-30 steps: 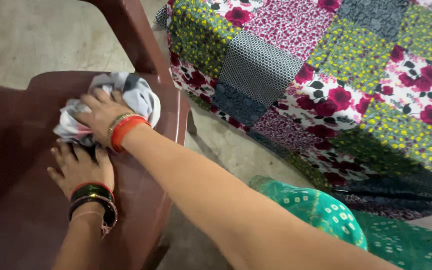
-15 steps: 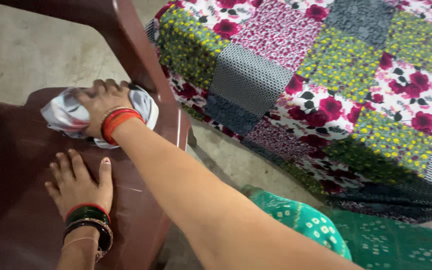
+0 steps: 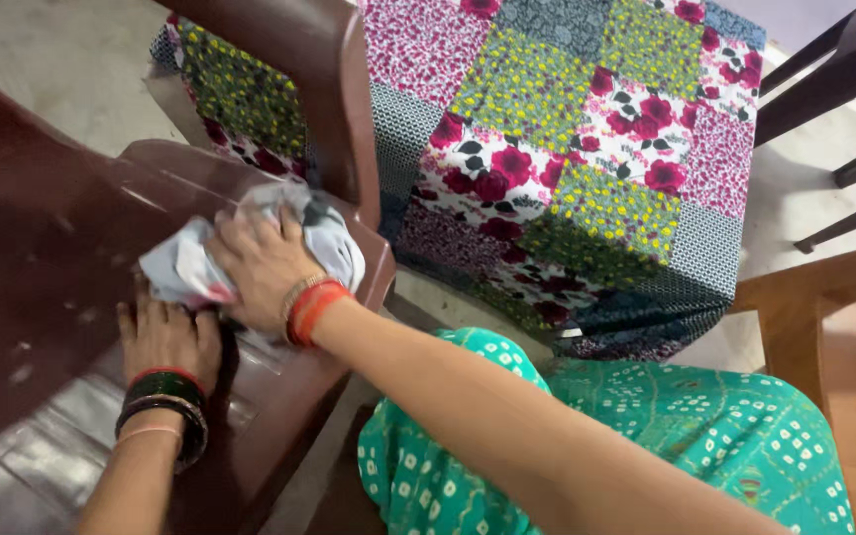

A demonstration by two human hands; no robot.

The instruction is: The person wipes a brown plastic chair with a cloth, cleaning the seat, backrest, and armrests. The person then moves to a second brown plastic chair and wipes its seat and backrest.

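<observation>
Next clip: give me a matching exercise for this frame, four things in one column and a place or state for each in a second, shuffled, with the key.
Things:
1. right hand
2. left hand
3. patchwork cloth
4. crumpled rag

Places or states:
A. flat on the chair seat, below the rag
B. pressed on top of the rag
C. draped with floral squares, beside the chair
D. bunched on the seat under a hand

Pairs: 1-B, 2-A, 3-C, 4-D

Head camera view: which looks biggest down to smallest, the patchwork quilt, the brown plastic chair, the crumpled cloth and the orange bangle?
1 and 2. Brown plastic chair and patchwork quilt: alike, and the chair is nearer, so unsure.
3. Crumpled cloth, under the right hand.
4. Orange bangle.
</observation>
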